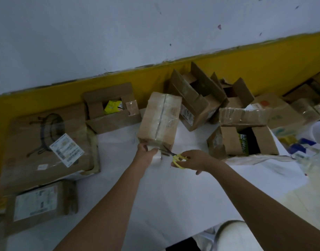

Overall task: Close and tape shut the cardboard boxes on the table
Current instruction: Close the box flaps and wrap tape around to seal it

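Note:
A closed cardboard box (160,120) stands in the middle of the white table (173,196), with clear tape running along its top seam. My left hand (146,153) grips a roll of clear tape (155,157) at the box's near end. My right hand (193,160) holds yellow-handled scissors (175,156), whose blades are open at the tape between the roll and the box. Open boxes sit behind: one with a yellow packet (112,109) to the left, one with green items (244,140) to the right.
A large flat box with a label (47,145) and a smaller labelled box (39,201) lie on the left. More open and stacked boxes (197,98) crowd the back right against the yellow wall band. Plastic wrappings (304,149) lie at the right edge.

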Motion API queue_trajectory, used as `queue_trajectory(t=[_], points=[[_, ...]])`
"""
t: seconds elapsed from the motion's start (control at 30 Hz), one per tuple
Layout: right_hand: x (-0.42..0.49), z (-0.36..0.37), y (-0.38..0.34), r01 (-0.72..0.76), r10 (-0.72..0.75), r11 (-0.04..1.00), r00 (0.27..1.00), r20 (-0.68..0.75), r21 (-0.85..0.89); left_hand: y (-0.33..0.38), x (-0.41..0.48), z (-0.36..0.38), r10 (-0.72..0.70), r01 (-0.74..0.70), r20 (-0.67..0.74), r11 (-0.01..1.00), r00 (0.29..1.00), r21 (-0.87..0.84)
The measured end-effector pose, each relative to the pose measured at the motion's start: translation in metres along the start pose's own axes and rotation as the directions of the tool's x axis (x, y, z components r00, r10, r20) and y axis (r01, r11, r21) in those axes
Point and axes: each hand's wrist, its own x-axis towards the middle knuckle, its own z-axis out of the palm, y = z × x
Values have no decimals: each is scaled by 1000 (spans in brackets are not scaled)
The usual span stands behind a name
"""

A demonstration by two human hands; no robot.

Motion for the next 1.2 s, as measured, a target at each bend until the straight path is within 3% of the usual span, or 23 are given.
queue_trajectory(t=[0.23,0.37,0.5,0.6,0.7,0.8,0.87,1.0,1.1,1.2], points=[[17,-4,-12,-14,30,996,984,175,-92,0,-11,-14,-63,51,124,993,990,103],[24,-1,-21,5,3,999,973,230,-32,1,-12,-19,-40,25,134,993,990,115],[37,-1,-25,14,-8,1000,984,177,-28,11,-7,-16,-50,35,162,995,986,97],[43,-6,-24,107,-95,990,986,135,-86,11,-6,-18,-60,48,168,996,984,72],[42,-8,-23,196,-182,960,979,86,-198,11,-9,-24,-82,72,155,995,985,70],[34,-7,-21,196,-202,919,979,18,-343,16,-17,-26,-106,89,159,990,982,110],[25,-5,-19,176,-172,908,984,44,-380,17,-26,-29,-132,106,134,977,982,188],[4,8,-17,103,-45,835,992,119,-541,5,-37,-36,-130,116,72,977,989,178],[-1,39,-8,18,1,725,1000,27,-688,-15,-45,-42,-111,108,14,984,994,141],[3,74,1,-51,76,769,997,11,-637,-42,-49,-49,-112,113,-20,987,994,110]])
